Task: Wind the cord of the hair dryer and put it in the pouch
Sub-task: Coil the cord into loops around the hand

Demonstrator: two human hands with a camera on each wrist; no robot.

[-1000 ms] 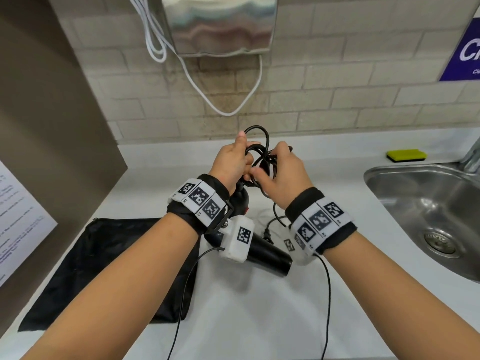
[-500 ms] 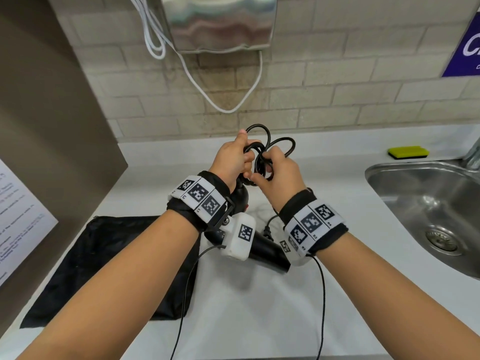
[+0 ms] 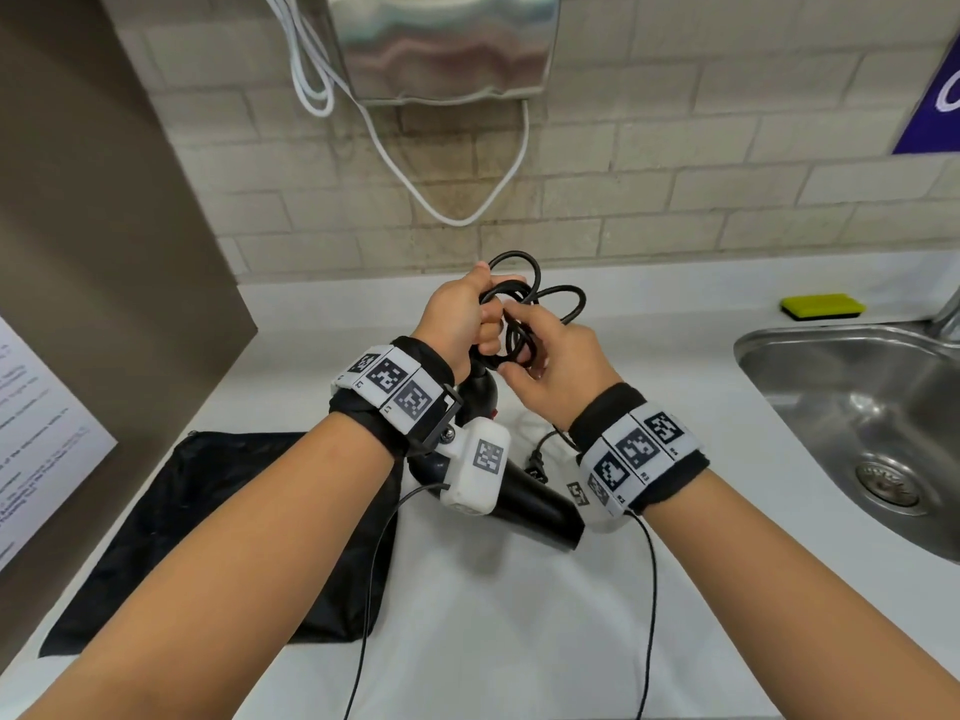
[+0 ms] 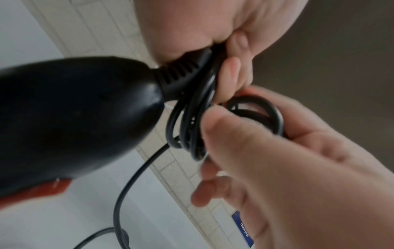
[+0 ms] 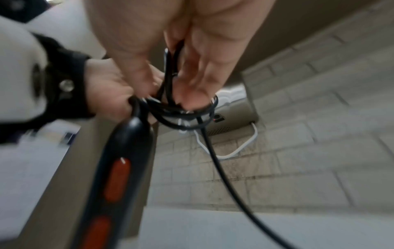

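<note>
Since a second earlier, the right hand (image 3: 558,356) had drawn another cord (image 3: 540,304) loop outward; the pouch (image 3: 208,511) lay flat on the desk (image 3: 493,641). Left wrist: the left hand (image 4: 213,25) pinched coils at the hair dryer (image 4: 74,118) handle. Right wrist: fingers curled round cord, tail hanging, winding unfinished.

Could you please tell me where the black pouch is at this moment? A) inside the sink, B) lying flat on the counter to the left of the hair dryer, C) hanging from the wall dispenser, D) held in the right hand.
B: the black pouch lies flat on the counter, left of the hair dryer, while both hands hold the cord above it.
</note>
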